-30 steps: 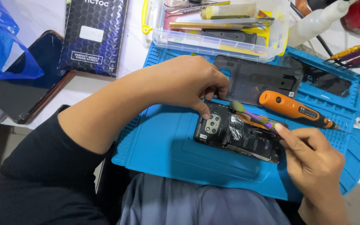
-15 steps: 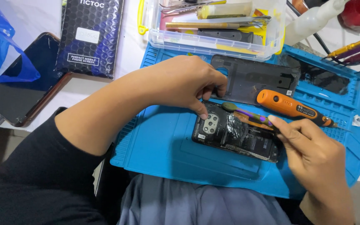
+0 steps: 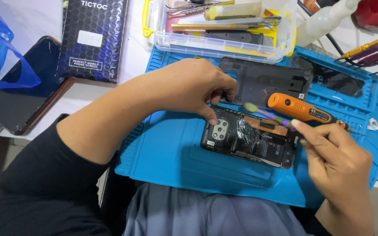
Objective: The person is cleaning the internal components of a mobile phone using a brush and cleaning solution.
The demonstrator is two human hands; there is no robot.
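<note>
An opened phone [image 3: 250, 139] with its back off lies on a blue work mat [image 3: 171, 153], inner parts and camera block showing. My left hand [image 3: 193, 87] presses down on the phone's upper left corner near the camera block. In my right hand [image 3: 335, 153] I pinch a thin purple brush-like tool [image 3: 265, 114] with a pale green tip; the tip hovers just over the phone's top edge. The removed dark back cover [image 3: 263, 81] rests just behind the phone.
An orange electric screwdriver [image 3: 300, 110] lies on the mat right of the cover. A clear plastic box [image 3: 224, 30] of tools stands at the back. A dark bubble-wrap package [image 3: 93, 39], another phone [image 3: 20, 102] and a blue bag [image 3: 1, 52] sit to the left. A second dark panel [image 3: 335, 81] lies at the mat's right.
The tool's tip has shifted a little over the phone's top edge as my right hand moved slightly. My left hand keeps pressing the same corner.
</note>
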